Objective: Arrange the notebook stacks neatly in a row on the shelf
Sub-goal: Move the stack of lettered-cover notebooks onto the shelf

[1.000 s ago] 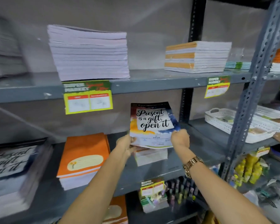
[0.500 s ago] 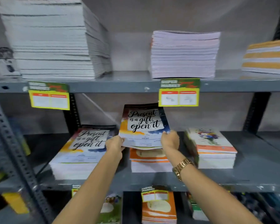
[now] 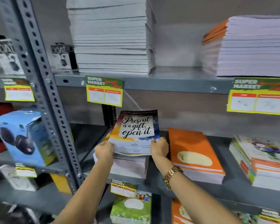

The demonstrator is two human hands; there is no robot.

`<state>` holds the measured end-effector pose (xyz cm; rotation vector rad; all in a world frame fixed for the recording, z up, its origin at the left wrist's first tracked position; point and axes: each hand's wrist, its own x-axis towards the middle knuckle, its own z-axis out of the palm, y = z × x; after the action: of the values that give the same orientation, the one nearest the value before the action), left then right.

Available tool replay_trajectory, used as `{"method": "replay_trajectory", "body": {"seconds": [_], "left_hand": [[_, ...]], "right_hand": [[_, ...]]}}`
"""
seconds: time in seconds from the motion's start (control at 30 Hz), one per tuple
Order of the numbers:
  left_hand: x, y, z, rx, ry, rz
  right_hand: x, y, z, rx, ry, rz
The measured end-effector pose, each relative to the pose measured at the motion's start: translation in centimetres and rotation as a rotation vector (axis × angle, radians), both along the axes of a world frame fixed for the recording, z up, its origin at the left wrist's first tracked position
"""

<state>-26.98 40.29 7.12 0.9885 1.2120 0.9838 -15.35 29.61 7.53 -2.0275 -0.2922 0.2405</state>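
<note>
I hold a small bundle of notebooks [image 3: 137,132] with the cover "Present is a gift, open it", tilted up toward me. My left hand [image 3: 103,149] grips its lower left corner and my right hand [image 3: 159,148] grips its lower right corner. The bundle hovers just above a white-edged notebook stack [image 3: 129,167] at the left end of the middle shelf [image 3: 233,191]. To the right lie an orange-covered stack [image 3: 194,154] and a colourful floral-covered stack [image 3: 262,160].
A perforated grey upright post [image 3: 44,88] stands to the left, with a blue box [image 3: 21,136] beyond it. The upper shelf [image 3: 176,84] carries a tall white stack [image 3: 111,36] and a lilac stack [image 3: 255,47]. Yellow price tags [image 3: 104,92] hang from shelf edges. More notebooks [image 3: 131,209] sit below.
My view and both hands have swung left along the shelf. The held bundle has passed over the orange stack and now sits over the leftmost stack, lower than before.
</note>
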Motion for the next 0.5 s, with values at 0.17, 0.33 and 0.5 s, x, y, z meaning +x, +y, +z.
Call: {"method": "replay_trajectory", "body": {"seconds": [0.17, 0.33, 0.5], "left_hand": [[-1.5, 1.7, -0.9, 0.089, 0.227, 0.073], [-2.4, 2.5, -1.3, 0.367, 0.671, -0.022], [-2.8, 4.0, -1.6, 0.617, 1.007, -0.164]], "right_hand": [[-0.9, 1.7, -1.4, -0.121, -0.026, 0.111], [-1.2, 1.4, -1.8, -0.28, -0.141, 0.244], [-1.5, 0.7, -1.9, -0.358, -0.41, 0.309]]}}
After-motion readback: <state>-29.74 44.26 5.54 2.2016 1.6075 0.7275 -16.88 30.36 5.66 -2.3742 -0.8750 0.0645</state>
